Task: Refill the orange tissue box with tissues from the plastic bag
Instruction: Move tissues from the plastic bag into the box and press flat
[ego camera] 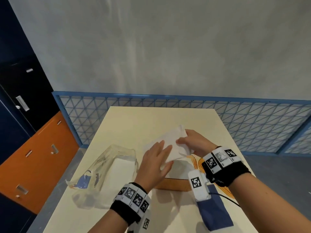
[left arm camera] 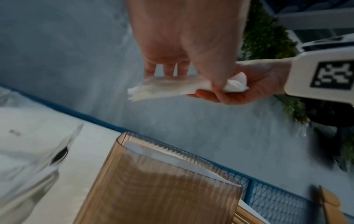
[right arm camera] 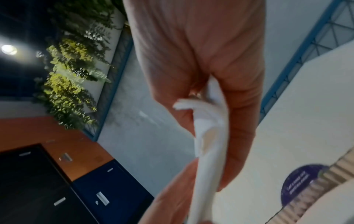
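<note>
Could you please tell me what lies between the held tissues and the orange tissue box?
Nothing: the left wrist view shows a bare gap between tissues and tissue box.

Soft matt white paper tissues [ego camera: 170, 145], glossy clear plastic bag [ego camera: 107, 162], ribbed translucent orange tissue box [left arm camera: 162, 189], smooth matt table [ego camera: 134, 121]

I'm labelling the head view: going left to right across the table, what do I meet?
On the table: plastic bag → left hand → right hand. The tissues and orange tissue box overlap the hands, so they are left out.
</note>
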{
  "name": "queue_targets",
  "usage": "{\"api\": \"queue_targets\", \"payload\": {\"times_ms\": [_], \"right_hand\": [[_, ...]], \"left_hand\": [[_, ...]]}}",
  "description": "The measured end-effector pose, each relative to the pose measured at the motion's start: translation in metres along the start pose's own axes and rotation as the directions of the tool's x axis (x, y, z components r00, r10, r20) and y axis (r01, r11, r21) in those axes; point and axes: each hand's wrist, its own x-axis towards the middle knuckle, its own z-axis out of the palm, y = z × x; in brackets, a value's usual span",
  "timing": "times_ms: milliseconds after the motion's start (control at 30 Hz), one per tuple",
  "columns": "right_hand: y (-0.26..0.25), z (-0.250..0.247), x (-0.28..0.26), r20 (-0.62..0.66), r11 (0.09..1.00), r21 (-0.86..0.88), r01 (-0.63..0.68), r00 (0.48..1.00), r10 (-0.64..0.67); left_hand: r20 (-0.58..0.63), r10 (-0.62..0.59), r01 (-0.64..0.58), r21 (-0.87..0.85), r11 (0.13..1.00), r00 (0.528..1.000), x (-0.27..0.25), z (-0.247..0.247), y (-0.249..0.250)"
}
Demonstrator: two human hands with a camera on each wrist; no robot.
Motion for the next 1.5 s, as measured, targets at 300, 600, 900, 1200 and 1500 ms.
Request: {"api": "queue_targets", "payload": {"times_ms": [300,600,900,1200,1500], "right_hand": [[0.004,-0.014,-0.017,-0.075,0.988,-0.077,0.133,0.987,-0.139],[0.018,-0.012,-0.017,-0.111,0.975,0.082,0.205,0.974,-0.196],[0.045,-0.014,-0.007,-0.204,0.986,0.025,0.165,0.966,-0.157],[0.093,0.006,0.006,-0.337,1.000,0.001,0.001,0.941,0.000],[0.098,0.001,0.013,-0.317,0.992,-0.050,-0.117,0.944,0.095]], "left_hand": [[0.342,-0.540,0.476,-0.870,0.126,0.769,0.026,0.002,-0.013],[0.178,-0.533,0.319,-0.930,0.184,0.827,0.041,-0.010,-0.011],[-0.031,-0.551,0.340,-0.758,0.557,0.834,0.040,-0.001,-0.014],[0.045,-0.542,0.435,-0.655,0.618,0.839,0.029,0.026,-0.017],[0.041,-0.624,0.545,-0.534,0.646,0.780,0.027,0.026,-0.019]]}}
